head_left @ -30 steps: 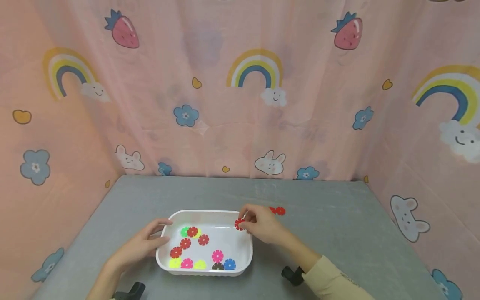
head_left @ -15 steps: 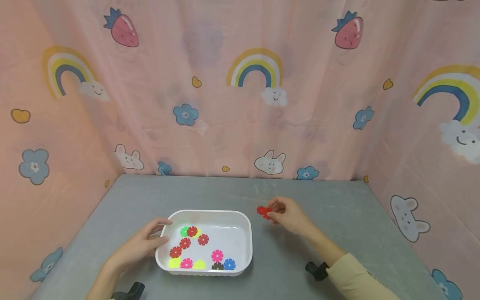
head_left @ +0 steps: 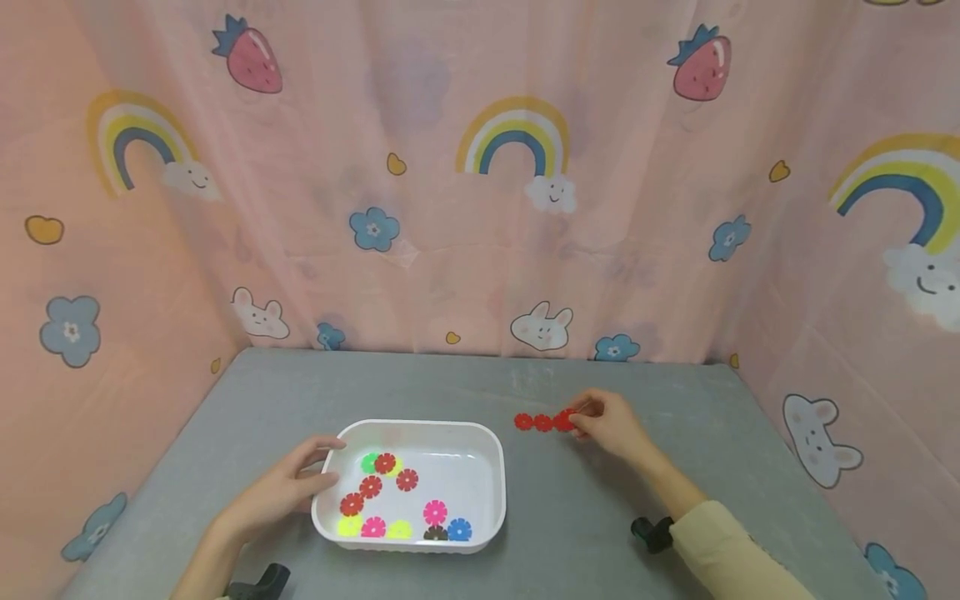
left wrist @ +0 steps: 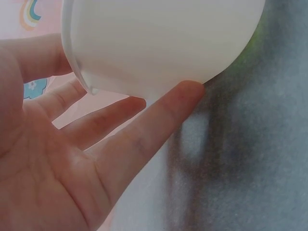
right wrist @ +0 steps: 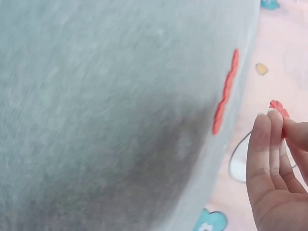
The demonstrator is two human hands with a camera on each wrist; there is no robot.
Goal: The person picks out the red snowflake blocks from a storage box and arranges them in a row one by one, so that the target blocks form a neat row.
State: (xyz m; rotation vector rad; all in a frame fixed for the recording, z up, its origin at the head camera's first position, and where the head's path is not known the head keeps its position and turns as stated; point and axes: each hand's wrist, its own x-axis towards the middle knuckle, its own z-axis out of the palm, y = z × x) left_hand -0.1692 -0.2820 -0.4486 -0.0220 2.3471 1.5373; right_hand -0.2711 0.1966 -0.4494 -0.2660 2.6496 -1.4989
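A white plastic tub (head_left: pixel 408 546) holds several notched plastic discs. My left hand (head_left: pixel 276 487) steadies it at the left end. In the left wrist view the extended fingers (left wrist: pixel 159 118) touch the outer wall of the tub. To the right of the tub, my right hand (head_left: pixel 611 425) pinches a red notched disc (right wrist: pixel 277 106) between thumb and fingertips. The hand is at the right end of a row of red discs (head_left: pixel 543 423) on the table. The held disc overlaps the end of that row in the head view, but is above the row (right wrist: pixel 224 94) in the right wrist view.
Inside the tub lie red discs (head_left: pixel 371 487), pink discs (head_left: pixel 435 512), yellow discs (head_left: pixel 400 529), a green disc (head_left: pixel 369 463), a blue disc (head_left: pixel 459 529) and a dark disc (head_left: pixel 435 533). A pink patterned curtain (head_left: pixel 450 275) encloses the grey table (head_left: pixel 645 533) at the back and sides.
My right hand has moved from the tub's right rim to the right with a red disc, to the far end of the red row. The left hand and the tub have stayed still.
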